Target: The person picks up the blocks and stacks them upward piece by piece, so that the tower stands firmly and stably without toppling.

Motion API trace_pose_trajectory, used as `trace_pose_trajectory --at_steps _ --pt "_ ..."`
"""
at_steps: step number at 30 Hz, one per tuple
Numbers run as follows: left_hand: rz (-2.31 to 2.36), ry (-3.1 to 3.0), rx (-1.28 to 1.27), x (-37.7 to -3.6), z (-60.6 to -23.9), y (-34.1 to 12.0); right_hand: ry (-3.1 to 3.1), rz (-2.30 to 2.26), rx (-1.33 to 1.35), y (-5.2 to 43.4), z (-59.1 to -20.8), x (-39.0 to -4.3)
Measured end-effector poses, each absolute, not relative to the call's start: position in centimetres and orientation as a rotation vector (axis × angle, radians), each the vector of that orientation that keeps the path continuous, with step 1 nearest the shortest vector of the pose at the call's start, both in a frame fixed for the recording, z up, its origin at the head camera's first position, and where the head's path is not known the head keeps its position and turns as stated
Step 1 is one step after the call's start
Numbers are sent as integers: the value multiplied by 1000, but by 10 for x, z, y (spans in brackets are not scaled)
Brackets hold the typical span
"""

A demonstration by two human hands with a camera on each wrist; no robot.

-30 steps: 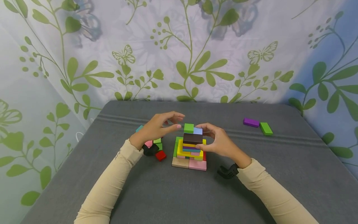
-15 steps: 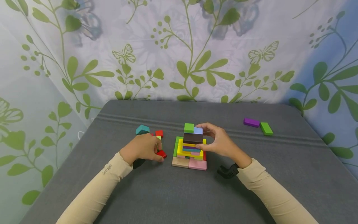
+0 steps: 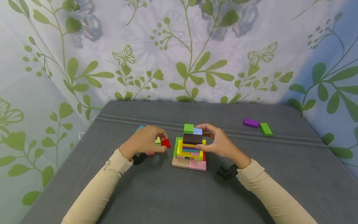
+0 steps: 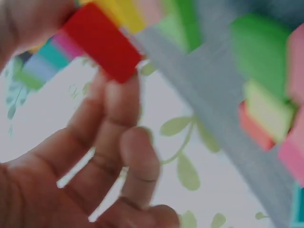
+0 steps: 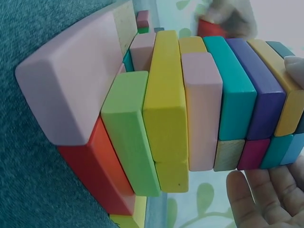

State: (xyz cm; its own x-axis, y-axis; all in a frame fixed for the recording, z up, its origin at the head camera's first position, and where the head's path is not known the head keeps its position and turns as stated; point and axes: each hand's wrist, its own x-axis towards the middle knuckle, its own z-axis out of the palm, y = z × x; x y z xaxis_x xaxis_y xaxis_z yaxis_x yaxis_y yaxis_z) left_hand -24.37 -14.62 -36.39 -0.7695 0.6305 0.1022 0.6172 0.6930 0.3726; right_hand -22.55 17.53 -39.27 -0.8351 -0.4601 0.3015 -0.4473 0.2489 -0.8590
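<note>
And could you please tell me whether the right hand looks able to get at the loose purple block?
Probably yes: nothing visible stands between the right hand and that purple block, though it would likely have to leave the tower first.

Red block point(image 3: 166, 143): plain, oblong, tilted, pinched in the left hand's point(image 3: 146, 140) fingers, left of the tower point(image 3: 191, 149). Tower upright, stepped: broad base with pink, bare wood, green and red; yellow above; narrower teal and purple layers; dark brown higher. Green block point(image 3: 188, 128) on top, light-blue block point(image 3: 198, 131) beside it. Right hand point(image 3: 219, 143) grips the tower's upper right side.
</note>
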Motion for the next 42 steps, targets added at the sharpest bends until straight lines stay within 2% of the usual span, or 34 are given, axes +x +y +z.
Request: trace_pose_trajectory --at_steps 8,17,27,42 --pt "1014 2877 1326 -247 -329 -126 2394 -1759 -926 175 -396 -230" --pt "1104 2739 1547 -253 -320 -78 2360 -1771 -953 177 -398 -230" --pt "821 2856 1562 -261 -325 -53 2355 -1771 -893 176 -395 -226" --pt "536 2952 1460 -262 -323 -48 2345 -1764 -906 178 -395 -229"
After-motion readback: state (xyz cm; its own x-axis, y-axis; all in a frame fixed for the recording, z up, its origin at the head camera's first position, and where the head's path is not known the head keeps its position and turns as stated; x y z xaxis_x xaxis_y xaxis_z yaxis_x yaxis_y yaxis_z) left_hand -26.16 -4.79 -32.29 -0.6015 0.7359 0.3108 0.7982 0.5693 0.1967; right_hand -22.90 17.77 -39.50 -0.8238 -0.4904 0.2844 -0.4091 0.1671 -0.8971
